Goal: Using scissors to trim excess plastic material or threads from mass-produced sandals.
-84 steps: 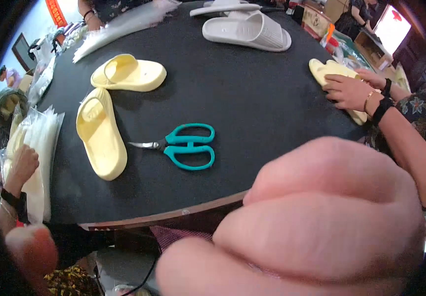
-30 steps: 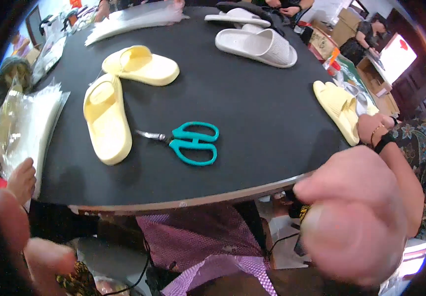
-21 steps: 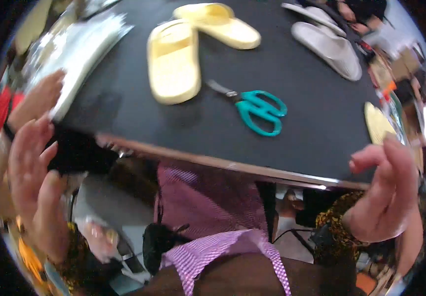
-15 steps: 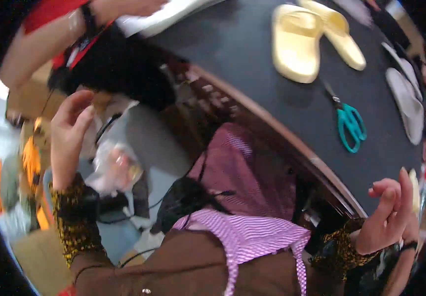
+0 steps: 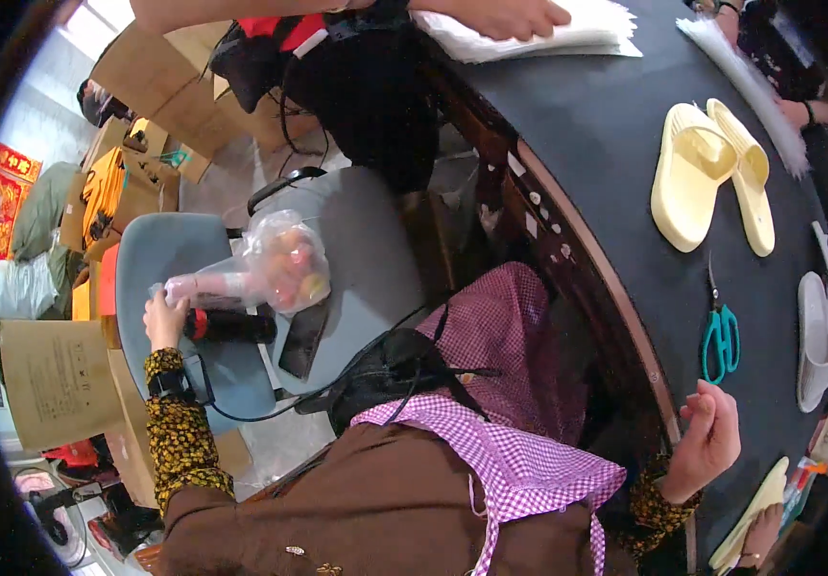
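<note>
My left hand (image 5: 163,320) is at the end of a pink bottle (image 5: 210,286) lying on a grey-blue chair (image 5: 150,252); its fingers curl round that end. Just below lies a black bottle (image 5: 233,326) with a red band. A clear plastic bag (image 5: 286,259) with round reddish and yellowish things in it touches the pink bottle. My right hand (image 5: 707,439) is by the edge of the dark table (image 5: 615,192), its fingers loosely curled together with nothing seen in them. Teal-handled scissors (image 5: 721,346) lie just beyond it, below a pair of pale yellow slippers (image 5: 692,182).
A dark phone (image 5: 304,341) lies on the second chair seat (image 5: 366,240), with a black cable nearby. Grey slippers (image 5: 817,341) are at the table's right. Another person's hand (image 5: 505,14) rests on white sheets (image 5: 567,38). Cardboard boxes (image 5: 63,384) stand at the left.
My view has swung left. My left hand has come down from raised in the air to the pink bottle on the chair. My right hand's fingers have curled in more.
</note>
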A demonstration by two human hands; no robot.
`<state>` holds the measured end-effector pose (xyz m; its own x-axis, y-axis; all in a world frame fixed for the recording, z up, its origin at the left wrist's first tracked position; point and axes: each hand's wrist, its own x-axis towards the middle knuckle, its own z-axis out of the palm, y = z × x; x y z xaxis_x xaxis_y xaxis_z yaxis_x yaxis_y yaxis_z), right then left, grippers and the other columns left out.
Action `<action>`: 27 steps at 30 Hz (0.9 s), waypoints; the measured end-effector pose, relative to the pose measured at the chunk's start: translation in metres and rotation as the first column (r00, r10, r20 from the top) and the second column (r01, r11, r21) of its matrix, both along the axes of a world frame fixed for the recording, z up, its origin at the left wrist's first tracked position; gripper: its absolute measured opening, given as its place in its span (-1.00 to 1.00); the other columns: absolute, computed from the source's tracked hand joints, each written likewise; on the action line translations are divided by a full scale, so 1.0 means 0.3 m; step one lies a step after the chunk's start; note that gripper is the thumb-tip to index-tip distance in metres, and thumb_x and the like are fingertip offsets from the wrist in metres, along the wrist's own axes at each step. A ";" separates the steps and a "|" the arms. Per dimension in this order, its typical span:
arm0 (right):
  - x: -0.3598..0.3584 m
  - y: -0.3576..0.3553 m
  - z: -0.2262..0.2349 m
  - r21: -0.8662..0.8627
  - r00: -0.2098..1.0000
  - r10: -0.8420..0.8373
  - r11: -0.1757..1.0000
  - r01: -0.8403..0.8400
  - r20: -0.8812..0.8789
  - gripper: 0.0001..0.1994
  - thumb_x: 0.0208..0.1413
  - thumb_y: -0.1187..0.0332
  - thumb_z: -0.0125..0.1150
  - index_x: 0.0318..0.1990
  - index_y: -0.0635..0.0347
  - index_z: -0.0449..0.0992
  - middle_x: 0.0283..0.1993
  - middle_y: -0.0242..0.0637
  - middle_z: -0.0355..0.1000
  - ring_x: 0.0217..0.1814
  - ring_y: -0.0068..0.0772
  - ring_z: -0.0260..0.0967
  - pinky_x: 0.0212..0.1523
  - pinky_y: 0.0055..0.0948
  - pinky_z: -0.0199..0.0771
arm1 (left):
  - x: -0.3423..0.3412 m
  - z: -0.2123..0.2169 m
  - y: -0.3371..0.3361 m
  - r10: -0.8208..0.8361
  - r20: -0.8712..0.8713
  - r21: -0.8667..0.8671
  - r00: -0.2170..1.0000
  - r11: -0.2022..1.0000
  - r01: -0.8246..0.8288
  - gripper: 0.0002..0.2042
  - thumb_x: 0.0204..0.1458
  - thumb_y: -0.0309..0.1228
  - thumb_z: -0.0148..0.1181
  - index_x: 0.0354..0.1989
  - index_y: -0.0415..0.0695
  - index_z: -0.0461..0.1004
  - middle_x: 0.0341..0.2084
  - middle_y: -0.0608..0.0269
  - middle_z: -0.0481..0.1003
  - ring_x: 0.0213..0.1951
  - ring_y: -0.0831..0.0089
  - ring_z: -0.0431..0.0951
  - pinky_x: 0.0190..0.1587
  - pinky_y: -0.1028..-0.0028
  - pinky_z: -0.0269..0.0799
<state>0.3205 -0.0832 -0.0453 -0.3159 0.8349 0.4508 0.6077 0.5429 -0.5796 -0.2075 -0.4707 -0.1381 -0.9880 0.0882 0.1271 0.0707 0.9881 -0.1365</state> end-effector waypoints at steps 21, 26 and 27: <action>0.059 -0.059 -0.035 0.013 0.997 -0.034 0.999 0.035 -0.068 -0.90 0.09 0.52 0.06 -0.28 0.34 0.48 -0.50 -0.26 0.36 -0.54 -0.50 0.29 -0.49 -0.52 0.28 | -0.103 -0.293 -0.220 -0.075 0.205 0.492 0.976 0.870 -0.037 -0.35 -0.27 -0.02 0.33 -0.21 -0.42 0.38 -0.20 -0.16 0.46 -0.17 0.15 0.51 -0.11 0.31 0.40; 0.065 -0.058 -0.031 0.112 1.000 -0.018 0.994 0.020 -0.016 -0.93 0.03 0.52 0.12 -0.32 0.27 0.49 -0.53 -0.21 0.35 -0.57 -0.32 0.31 -0.52 -0.42 0.28 | 0.041 -0.255 -0.088 -0.270 0.125 0.915 0.955 0.403 -0.006 -0.69 -0.16 -0.42 0.24 -0.20 -0.18 0.36 -0.54 0.31 0.42 -0.53 0.53 0.41 -0.61 0.49 0.31; 0.062 -0.053 -0.019 0.141 1.000 0.017 0.990 -0.020 0.024 -0.94 0.01 0.51 0.14 -0.34 0.24 0.49 -0.55 -0.20 0.34 -0.57 -0.26 0.31 -0.53 -0.39 0.27 | 0.086 -0.217 -0.043 -0.226 0.225 0.892 0.948 0.440 -0.106 -0.70 -0.14 -0.46 0.21 -0.20 -0.18 0.35 -0.60 0.34 0.38 -0.65 0.56 0.34 -0.65 0.54 0.26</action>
